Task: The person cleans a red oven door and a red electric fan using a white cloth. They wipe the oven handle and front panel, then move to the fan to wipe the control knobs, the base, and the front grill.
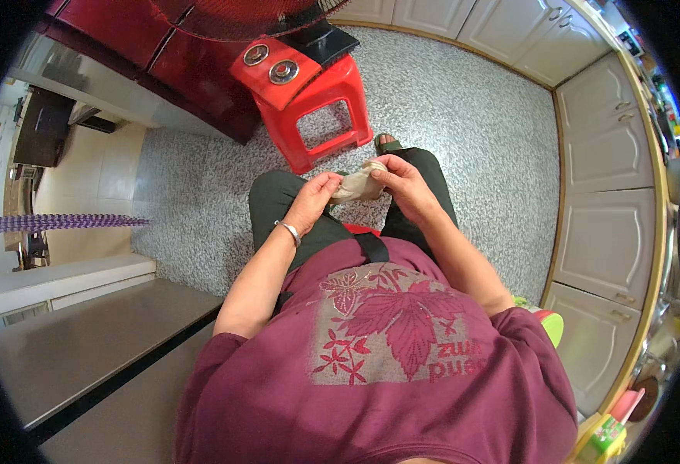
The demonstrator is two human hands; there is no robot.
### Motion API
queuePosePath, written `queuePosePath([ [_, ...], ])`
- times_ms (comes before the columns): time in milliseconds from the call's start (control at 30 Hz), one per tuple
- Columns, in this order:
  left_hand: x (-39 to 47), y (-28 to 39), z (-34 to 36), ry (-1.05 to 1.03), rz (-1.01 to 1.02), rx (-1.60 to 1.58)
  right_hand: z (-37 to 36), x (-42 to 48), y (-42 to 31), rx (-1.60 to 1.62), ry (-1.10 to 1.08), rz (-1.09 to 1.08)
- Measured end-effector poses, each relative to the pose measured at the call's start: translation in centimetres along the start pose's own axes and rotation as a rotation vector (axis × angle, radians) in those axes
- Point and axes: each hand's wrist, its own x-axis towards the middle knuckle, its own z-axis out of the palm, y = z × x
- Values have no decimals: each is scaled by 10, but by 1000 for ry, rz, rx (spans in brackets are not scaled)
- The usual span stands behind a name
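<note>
Between my two hands stretches a soft, cream-coloured piece of thin material (358, 184), which looks like cloth or a sock; I cannot tell which. My left hand (314, 200) pinches its left end between thumb and fingers, and a silver bracelet (289, 232) circles that wrist. At the opposite end, my right hand (405, 184) grips the bunched, folded edge. The material hangs above the gap between my knees, in dark trousers (279, 200), with the speckled floor below.
A red plastic stool (311, 116) stands just ahead, bearing the red base of an electric fan (279, 72). Dark red cabinets (201, 75) are at the upper left. White cupboards (604, 235) line the right. A purple beaded curtain (55, 223) hangs at the left, near a grey panelled surface (102, 336).
</note>
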Motion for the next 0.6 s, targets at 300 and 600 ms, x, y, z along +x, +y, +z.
queuePosePath([
  [300,-7,16,6,-129,-77,-35,4,-2,7,-217,-78,39],
  [600,-3,12,9,-123,4,166,0,2,-2,-269,52,-12],
])
